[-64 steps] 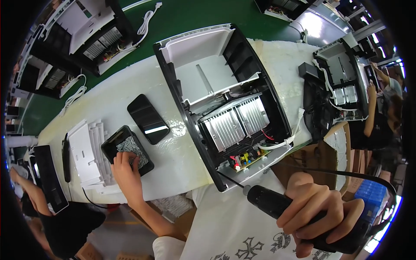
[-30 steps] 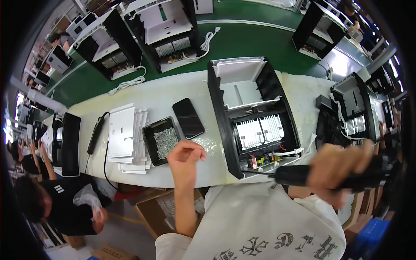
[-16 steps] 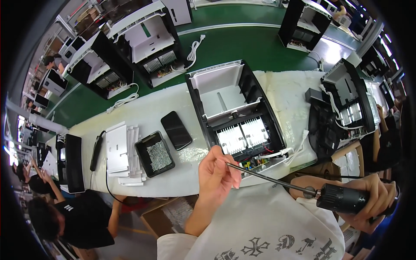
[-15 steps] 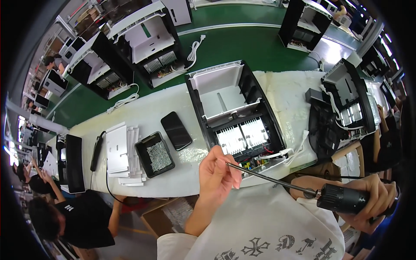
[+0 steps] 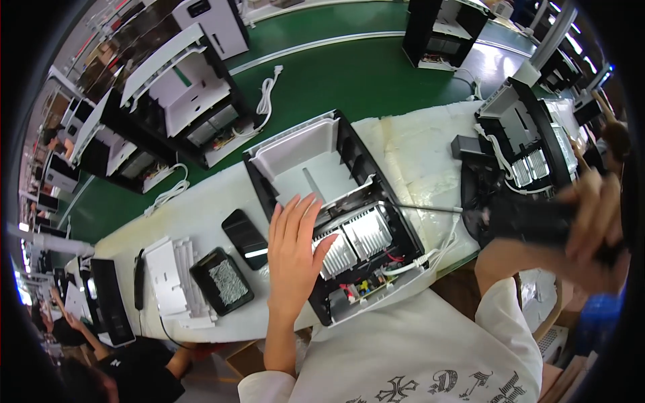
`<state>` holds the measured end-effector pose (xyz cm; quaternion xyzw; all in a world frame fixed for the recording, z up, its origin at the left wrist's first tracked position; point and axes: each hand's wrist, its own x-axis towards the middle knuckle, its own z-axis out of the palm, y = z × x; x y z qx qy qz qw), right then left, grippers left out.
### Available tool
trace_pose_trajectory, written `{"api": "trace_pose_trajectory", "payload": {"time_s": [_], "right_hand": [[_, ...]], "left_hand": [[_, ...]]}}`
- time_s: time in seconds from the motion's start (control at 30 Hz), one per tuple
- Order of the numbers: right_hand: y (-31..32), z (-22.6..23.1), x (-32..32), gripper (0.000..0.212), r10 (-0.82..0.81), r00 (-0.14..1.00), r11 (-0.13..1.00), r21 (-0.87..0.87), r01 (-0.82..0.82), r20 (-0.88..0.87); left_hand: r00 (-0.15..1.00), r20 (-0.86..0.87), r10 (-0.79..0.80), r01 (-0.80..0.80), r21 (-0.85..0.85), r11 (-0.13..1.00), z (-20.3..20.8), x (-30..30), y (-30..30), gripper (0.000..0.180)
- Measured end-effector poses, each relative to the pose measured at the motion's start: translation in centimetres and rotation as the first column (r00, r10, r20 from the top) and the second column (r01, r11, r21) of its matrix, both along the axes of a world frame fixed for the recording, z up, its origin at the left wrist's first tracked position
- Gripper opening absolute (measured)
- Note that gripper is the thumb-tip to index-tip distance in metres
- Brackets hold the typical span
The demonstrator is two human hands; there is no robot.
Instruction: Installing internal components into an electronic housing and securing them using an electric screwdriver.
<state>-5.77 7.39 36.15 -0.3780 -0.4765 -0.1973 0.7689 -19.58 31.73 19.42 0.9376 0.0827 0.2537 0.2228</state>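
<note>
In front of me an open black appliance casing (image 5: pixel 366 151) with a white inner compartment lies tilted on the padded bench. Two silver finned heat sinks (image 5: pixel 368 235) sit in its near half, beside coloured wires and a small circuit board (image 5: pixel 366 285). My left hand (image 5: pixel 292 252) is spread over the casing's left side, its thumb by the left heat sink. My right hand (image 5: pixel 594 218), smeared by motion, grips a black electric screwdriver (image 5: pixel 527 220). The long thin bit points left, and its tip is over the casing just right of the heat sinks; contact cannot be made out.
Left of the casing lie a black phone (image 5: pixel 244 238), a black tray of screws (image 5: pixel 228 282) and stacked white plates (image 5: pixel 176 282). Similar casings (image 5: pixel 181 101) stand on the green belt behind. A white cable (image 5: pixel 440 254) trails right. Co-workers (image 5: pixel 134 369) sit at both sides.
My left hand has left the bit's tip and spread out over the casing. The screwdriver has risen, and its tip has moved from near my body to over the casing. The view has shifted.
</note>
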Motion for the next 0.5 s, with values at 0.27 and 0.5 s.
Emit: {"api": "trace_pose_trajectory", "payload": {"time_s": [0.27, 0.5], "right_hand": [[7.3, 0.7, 4.5, 0.016, 0.062, 0.998, 0.909, -0.412, -0.067, -0.025], [10.7, -2.5, 5.5, 0.029, 0.109, 0.992, 0.904, -0.408, -0.127, -0.067]], "left_hand": [[0.99, -0.141, -0.014, 0.011, -0.027, 1.0, -0.7, 0.0, 0.4, 0.04], [0.986, -0.169, 0.0, -0.017, -0.097, 0.995, -0.8, 0.7, 0.4, 0.041]]}}
